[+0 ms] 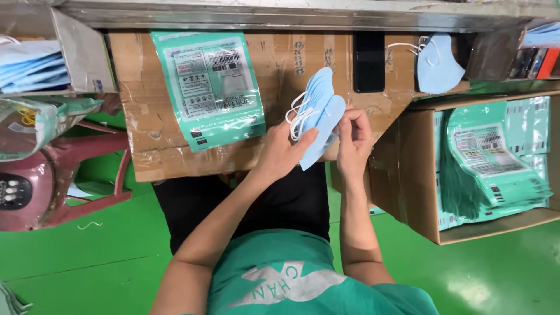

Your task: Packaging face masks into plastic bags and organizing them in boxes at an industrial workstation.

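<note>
Head view: left hand (pixel 280 153) and right hand (pixel 353 140) grips clamped on blue masks (pixel 319 114).

Worktop (pixel 146 140): flattened brown cardboard, creased, patched with clear tape. Lying flat on it: one green printed pouch (pixel 210 87), one black rectangular object (pixel 368 61), one loose pale blue mask (pixel 437 64) with white loops at far edge. Below, on glossy green floor (pixel 87 256): open carton (pixel 408 192) stacked with green pouches; red stool (pixel 81 175).

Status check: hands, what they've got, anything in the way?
Left hand and right hand both grip a stack of blue face masks. Green pouch flat on the cardboard board, clear of them.
</note>
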